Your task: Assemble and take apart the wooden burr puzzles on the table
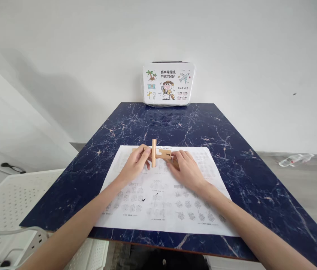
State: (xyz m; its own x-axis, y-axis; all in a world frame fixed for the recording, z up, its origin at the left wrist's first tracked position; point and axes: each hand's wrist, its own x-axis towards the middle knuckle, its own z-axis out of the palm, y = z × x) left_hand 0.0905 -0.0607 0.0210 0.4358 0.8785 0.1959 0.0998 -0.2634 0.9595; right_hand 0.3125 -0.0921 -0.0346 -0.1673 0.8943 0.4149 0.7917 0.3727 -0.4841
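Note:
My left hand (136, 162) is closed, its thumb and fingers pinching an upright light-brown wooden piece (154, 153). To the right of that piece is a flat wooden piece (164, 154) with a notch and a dark mark. The curled fingers of my right hand (187, 167) grip its right end. More wood shows under the right hand, partly hidden by the fingers. Both hands are above a large white printed sheet (158, 215) with rows of small line drawings. Two small black marks or bits show near its middle.
The sheet lies on a dark blue marble-patterned table (186, 129). At its far edge, against the wall, stands a white cartoon-printed case (168, 84). A white perforated surface (9, 195) with a cable is at left. A clear plastic bottle (292, 160) lies on the floor at right.

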